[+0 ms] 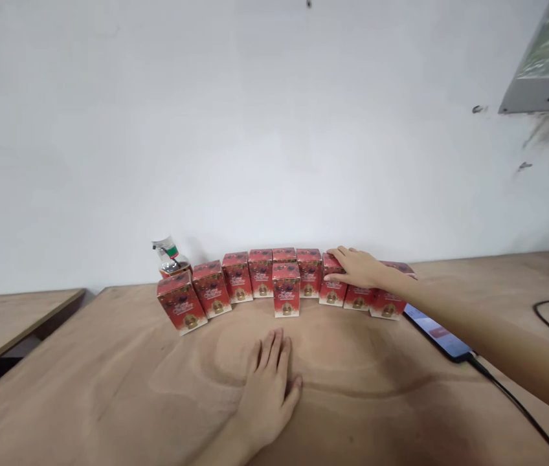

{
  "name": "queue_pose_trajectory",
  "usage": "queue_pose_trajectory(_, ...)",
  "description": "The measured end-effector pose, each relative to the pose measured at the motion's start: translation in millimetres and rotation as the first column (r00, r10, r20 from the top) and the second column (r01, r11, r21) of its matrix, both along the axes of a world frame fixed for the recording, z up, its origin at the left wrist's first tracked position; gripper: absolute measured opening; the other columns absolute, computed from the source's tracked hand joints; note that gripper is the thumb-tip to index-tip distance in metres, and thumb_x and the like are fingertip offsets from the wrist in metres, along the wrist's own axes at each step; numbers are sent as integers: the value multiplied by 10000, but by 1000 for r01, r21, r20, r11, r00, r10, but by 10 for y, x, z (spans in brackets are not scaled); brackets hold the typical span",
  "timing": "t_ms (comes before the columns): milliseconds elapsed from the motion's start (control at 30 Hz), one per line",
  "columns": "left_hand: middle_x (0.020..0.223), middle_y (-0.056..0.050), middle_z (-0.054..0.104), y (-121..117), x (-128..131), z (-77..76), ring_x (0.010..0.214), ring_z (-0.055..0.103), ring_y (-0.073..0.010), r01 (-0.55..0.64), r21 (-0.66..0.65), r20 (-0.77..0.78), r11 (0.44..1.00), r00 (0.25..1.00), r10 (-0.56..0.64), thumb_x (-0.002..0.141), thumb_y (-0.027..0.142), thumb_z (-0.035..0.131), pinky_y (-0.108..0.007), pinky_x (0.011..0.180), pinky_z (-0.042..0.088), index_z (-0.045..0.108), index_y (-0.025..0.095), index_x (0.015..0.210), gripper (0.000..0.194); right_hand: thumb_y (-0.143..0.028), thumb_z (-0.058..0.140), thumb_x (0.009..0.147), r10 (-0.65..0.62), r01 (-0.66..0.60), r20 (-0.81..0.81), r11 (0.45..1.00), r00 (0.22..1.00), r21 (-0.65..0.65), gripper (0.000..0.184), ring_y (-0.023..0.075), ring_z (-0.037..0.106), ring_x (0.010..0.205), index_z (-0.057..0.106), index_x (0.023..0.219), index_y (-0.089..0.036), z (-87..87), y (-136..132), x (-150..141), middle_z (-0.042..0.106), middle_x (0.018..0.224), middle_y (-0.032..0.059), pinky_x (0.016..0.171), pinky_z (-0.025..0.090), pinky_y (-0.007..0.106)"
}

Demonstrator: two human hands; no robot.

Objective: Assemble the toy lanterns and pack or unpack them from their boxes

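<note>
A curved row of several small red cardboard boxes (237, 278) with "Merry Christmas" printing stands upright near the wall. One more red box (286, 290) stands in front of the row's middle, partly covering the box behind it. My left hand (265, 395) lies palm down on the table, fingers stretched out and nothing in it, just before that front box. Over the right part of the row reaches my right hand (357, 266). Its thumb lies across the front of a red box (331, 296) and its fingers are at the top rear edge. The palm hides neighbouring box tops.
A clear bottle (169, 257) with a pump stands behind the leftmost box. Under my right forearm lies a phone (439, 333) with its screen lit and a black cable (512, 401) plugged in. The wooden table (109, 375) meets a white wall; a gap separates it from another table (17, 317) at left.
</note>
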State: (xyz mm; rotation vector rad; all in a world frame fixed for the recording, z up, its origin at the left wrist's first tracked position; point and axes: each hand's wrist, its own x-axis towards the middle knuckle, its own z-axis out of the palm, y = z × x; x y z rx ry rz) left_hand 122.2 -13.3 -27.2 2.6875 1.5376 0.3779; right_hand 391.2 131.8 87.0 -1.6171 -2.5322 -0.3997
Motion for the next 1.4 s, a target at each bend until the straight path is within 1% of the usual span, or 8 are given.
queue_pose_trajectory(200,1409,-94,458,52,-138,155,1363,329,-289,0,104,-17,995,1000,2,872,334,377,-553,1128,243,561,235,1232,416,-643,374,860,-3,3,52,1000,999,9,630,313,627,926,469,1223,-137,-6,-6,-36,584,1134,184,726,452,382)
queue_pose_trajectory(367,1384,-101,475,451,-688,850,1337,345,-304,-234,371,7,899,968,249,839,395,414,-515,1105,243,500,230,1281,480,-638,397,856,62,-63,22,997,998,45,599,298,636,903,487,1192,-151,-45,41,-22,605,1085,174,731,442,366)
queue_pose_trajectory(467,1362,-124,488,739,-1042,1276,1289,385,-322,-390,400,-39,829,897,441,815,513,459,-494,1055,290,455,214,1311,580,-644,394,853,64,-65,18,995,998,74,602,299,636,885,488,1190,-154,-92,63,-13,606,1074,176,715,438,367)
queue_pose_trajectory(533,1365,-143,482,888,-1222,1422,1266,400,-347,-435,315,-150,844,855,497,776,602,478,-512,1017,310,413,200,1341,696,-647,393,851,64,-65,16,995,998,79,598,301,635,873,496,1176,-155,-112,69,-15,606,1063,175,695,434,362)
queue_pose_trajectory(633,1385,-134,468,1029,-1390,1452,1230,449,-326,-420,149,-269,895,854,446,810,617,401,-497,970,349,363,203,1363,692,-645,397,850,64,-65,12,995,998,77,591,301,634,869,503,1164,-156,-113,62,-25,603,1068,178,688,428,359)
queue_pose_trajectory(1000,1227,-80,595,973,-1596,1505,1090,567,-264,-356,83,-165,931,916,365,701,601,544,-394,932,380,484,214,1165,607,-659,343,861,61,-61,1,997,998,44,624,324,620,930,497,1174,-141,-34,-13,-59,585,1113,191,723,432,377)
queue_pose_trajectory(1200,1201,-38,624,764,-1410,1668,1088,563,-260,-167,79,-212,983,960,181,680,602,602,-350,922,367,532,279,1180,599,-676,354,846,52,-51,-17,997,998,54,649,329,627,918,519,1131,-116,-32,-25,-85,588,1085,211,744,442,404)
queue_pose_trajectory(1400,1209,-85,610,1055,-1069,1589,1071,552,-280,5,136,-96,991,995,8,686,666,603,-371,903,350,513,234,1217,690,-640,389,857,142,-144,29,985,989,98,611,319,628,875,524,1103,-97,-14,-205,-56,614,1021,188,757,444,413)
